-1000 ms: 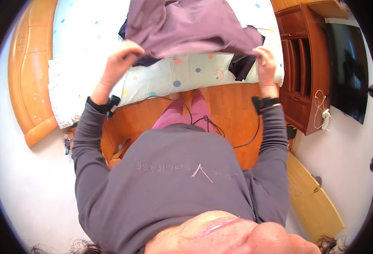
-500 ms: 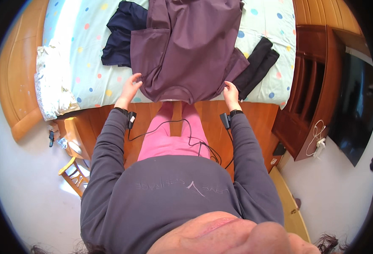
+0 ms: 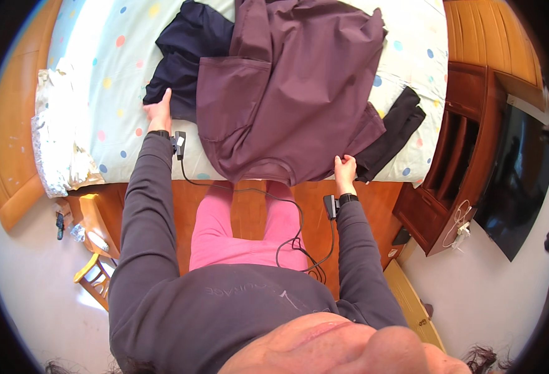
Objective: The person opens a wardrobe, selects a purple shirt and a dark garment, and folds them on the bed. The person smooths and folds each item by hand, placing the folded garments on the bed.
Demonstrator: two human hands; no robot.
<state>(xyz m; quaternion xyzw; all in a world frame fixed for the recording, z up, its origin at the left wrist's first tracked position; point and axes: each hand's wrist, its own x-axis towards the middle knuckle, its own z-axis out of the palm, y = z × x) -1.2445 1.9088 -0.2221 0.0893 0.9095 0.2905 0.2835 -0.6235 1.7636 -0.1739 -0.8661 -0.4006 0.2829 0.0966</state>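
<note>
A plum-purple shirt [image 3: 315, 93] lies spread on the bed, its round neckline nearest me and a wide sleeve [image 3: 234, 93] at the left. Beside that sleeve is a crumpled navy garment [image 3: 190, 47]. My left hand [image 3: 158, 113] rests at the navy garment's lower left corner, thumb stretched out apart from the fingers, which are partly hidden. At the shirt's near right edge, my right hand [image 3: 345, 171] has its fingers curled in and pinched on the fabric. A long folded black garment [image 3: 391, 134] sticks out from beneath the shirt's right side.
The bed has a pale spotted sheet [image 3: 109, 146], with white lacy cloth [image 3: 69, 131] at its left edge. Black cables [image 3: 287, 212] hang between my wrists. A dark wooden cabinet [image 3: 452, 149] stands right, a wooden chair [image 3: 94, 280] left.
My left hand has left the purple shirt's left edge and moved forward and left onto the navy garment. My right hand stays by the shirt's right edge. The view has shifted.
</note>
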